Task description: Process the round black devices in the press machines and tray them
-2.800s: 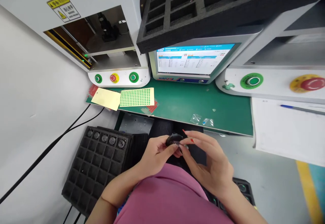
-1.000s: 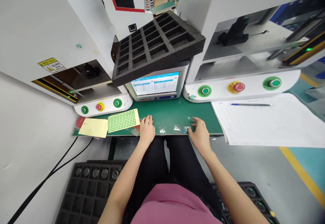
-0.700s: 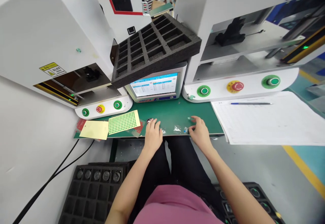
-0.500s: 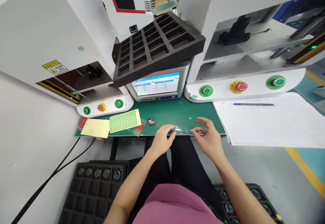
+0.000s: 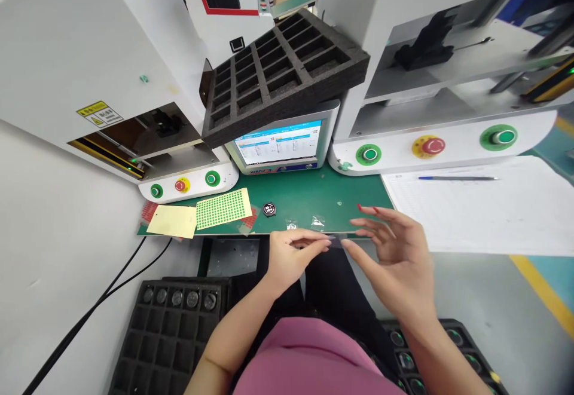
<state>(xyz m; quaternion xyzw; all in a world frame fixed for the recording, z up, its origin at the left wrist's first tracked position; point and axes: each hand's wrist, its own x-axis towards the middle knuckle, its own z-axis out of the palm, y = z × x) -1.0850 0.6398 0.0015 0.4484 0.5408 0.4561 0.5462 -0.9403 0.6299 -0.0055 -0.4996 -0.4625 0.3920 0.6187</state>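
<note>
Above the bench's front edge, my left hand [image 5: 291, 260] pinches a small piece of clear film [image 5: 336, 241] between thumb and fingertips. My right hand [image 5: 399, 263] is just right of it, fingers spread and thumb tip close to the film; whether they touch is unclear. Scraps of clear plastic [image 5: 317, 222] lie on the green bench top [image 5: 300, 195] beyond my left hand. A round black watch face [image 5: 269, 210] rests further left, beside a sheet of green dot stickers [image 5: 224, 208].
A black foam tray [image 5: 287, 84] with empty compartments leans over the monitor [image 5: 282, 147]. White machines with buttons stand on both sides. Papers with a pen [image 5: 457, 178] lie right. Foam trays holding round parts sit low at left [image 5: 155, 332] and right.
My left hand has moved slightly right and now pinches the clear film. My right hand has moved right and nearer, its fingers spreading wider.
</note>
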